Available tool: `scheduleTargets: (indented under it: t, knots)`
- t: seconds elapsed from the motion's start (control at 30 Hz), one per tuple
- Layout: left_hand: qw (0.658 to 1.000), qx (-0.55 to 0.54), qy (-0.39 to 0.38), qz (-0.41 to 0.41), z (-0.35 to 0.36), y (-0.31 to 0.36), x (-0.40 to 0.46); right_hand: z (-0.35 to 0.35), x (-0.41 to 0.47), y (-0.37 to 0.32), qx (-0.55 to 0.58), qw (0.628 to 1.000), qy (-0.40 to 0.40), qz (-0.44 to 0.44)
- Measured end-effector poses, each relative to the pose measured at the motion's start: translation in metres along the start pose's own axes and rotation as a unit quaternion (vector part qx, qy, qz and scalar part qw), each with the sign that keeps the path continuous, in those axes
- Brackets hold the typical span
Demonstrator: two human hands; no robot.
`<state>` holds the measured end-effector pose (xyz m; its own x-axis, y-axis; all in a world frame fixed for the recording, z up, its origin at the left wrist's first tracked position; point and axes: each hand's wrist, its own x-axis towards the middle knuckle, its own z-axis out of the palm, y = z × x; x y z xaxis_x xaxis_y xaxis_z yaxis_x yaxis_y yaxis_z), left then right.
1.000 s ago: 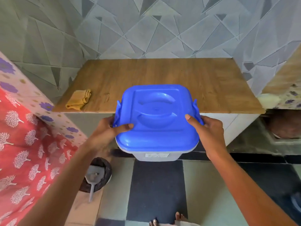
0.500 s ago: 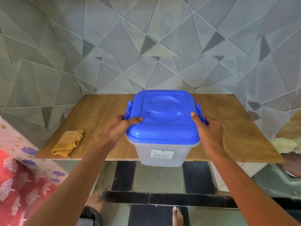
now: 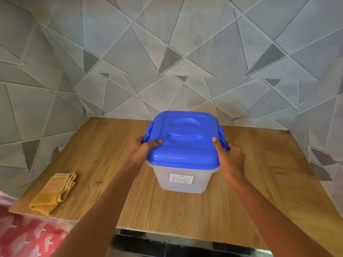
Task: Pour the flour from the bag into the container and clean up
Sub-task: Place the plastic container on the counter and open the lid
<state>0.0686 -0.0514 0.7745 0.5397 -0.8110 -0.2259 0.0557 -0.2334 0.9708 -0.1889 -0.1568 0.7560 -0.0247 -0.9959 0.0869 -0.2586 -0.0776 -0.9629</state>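
While both hands are gripping it at the sides, the container (image 3: pixel 182 179) is sitting — or very nearly sitting — on the wooden counter (image 3: pixel 259 197), well back from the front edge; whether its base is fully touching the wood is hard to tell from this angle. The left hand (image 3: pixel 142 153) is curling around the left side with its thumb lying on the blue lid (image 3: pixel 183 140), and the right hand (image 3: pixel 231 157) is doing the same on the right, thumb on top and fingers wrapping down past the side clip. The lid is sitting closed on the translucent body, and a small white label (image 3: pixel 181 179) is facing the camera. A folded yellow cloth (image 3: pixel 52 193) is lying well apart to the left, near the counter's front corner. No flour bag is showing anywhere, and no flour is visible on the wood. Judging by this, the task is only just getting started — opening the lid, fetching the bag, pouring and wiping are all still waiting.
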Motion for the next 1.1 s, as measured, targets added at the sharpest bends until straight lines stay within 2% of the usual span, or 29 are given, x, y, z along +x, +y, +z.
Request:
scheduleTargets:
  t: [0.3, 0.47, 0.53, 0.67, 0.83, 1.1]
  knots:
    - [0.999, 0.016, -0.035, 0.02, 0.01, 0.011, 0.061, 0.021, 0.056, -0.002, 0.012, 1.0, 0.018, 0.013]
    - [0.998, 0.031, -0.045, 0.009, 0.016, 0.019, 0.085, 0.022, 0.084, -0.002, -0.011, 1.0, -0.002, 0.029]
    - [0.997, 0.059, -0.043, 0.019, 0.02, 0.025, 0.091, 0.022, 0.093, -0.005, -0.023, 0.999, -0.002, 0.024]
    - [0.985, 0.159, 0.023, 0.066, 0.034, 0.043, 0.116, 0.032, 0.122, -0.014, -0.043, 0.999, 0.01, 0.014]
    - [0.931, 0.353, 0.006, 0.089, 0.052, 0.047, 0.139, 0.05, 0.154, -0.016, -0.129, 0.987, -0.091, 0.019]
    - [0.913, 0.399, 0.006, 0.078, 0.057, 0.041, 0.146, 0.044, 0.165, -0.005, -0.217, 0.974, -0.061, -0.023]
